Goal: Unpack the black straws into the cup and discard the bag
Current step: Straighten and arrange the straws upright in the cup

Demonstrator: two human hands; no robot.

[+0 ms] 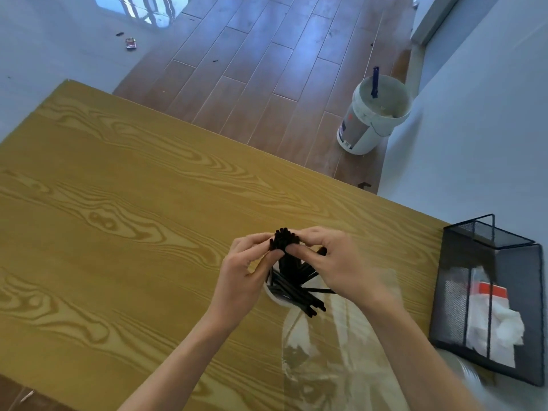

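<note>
Black plastic straws (284,241), gathered in a tight bundle, stand with their lower ends in a white cup (274,293) on the yellow wood-grain desk (118,203). More straws lean loose over the cup's rim, fanned toward the person. Both hands meet at the top of the bundle: the left hand (246,262) pinches it from one side with curled fingers, and the right hand (332,259) pinches it from the other, thumb pressed to the straw tips. Just beside the cup, on the person's side, lies the clear, crumpled plastic bag (335,351), apparently emptied. Further right of the cup, at the desk's edge, sits a black wire-mesh bin (486,295) holding white paper. To settle the straws well, both hands should probably lower the bundle straight down and release together, so the light cup does not tip.
</note>
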